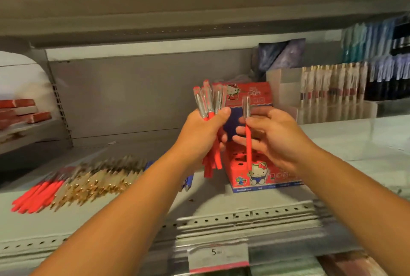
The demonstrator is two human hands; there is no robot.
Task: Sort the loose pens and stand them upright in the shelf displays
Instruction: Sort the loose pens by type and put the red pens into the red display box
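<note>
My left hand [204,129] grips a bunch of red pens [209,102] with clear caps, held upright above the shelf. My right hand [270,136] pinches a single red pen [248,142], cap up, its lower end just over the holes of the red cartoon display box [261,175]. The box stands on the grey shelf [221,200], and its printed back card [250,93] rises behind my hands. Loose pens lie to the left on the shelf: a red pile [35,195] and a gold-and-clear pile [97,180].
Clear acrylic displays [332,89] full of upright pens stand at the right rear. Blue pens [187,182] peek out under my left forearm. Red boxes [20,111] are stacked on a side shelf at left. A price tag [218,253] hangs on the shelf's front edge.
</note>
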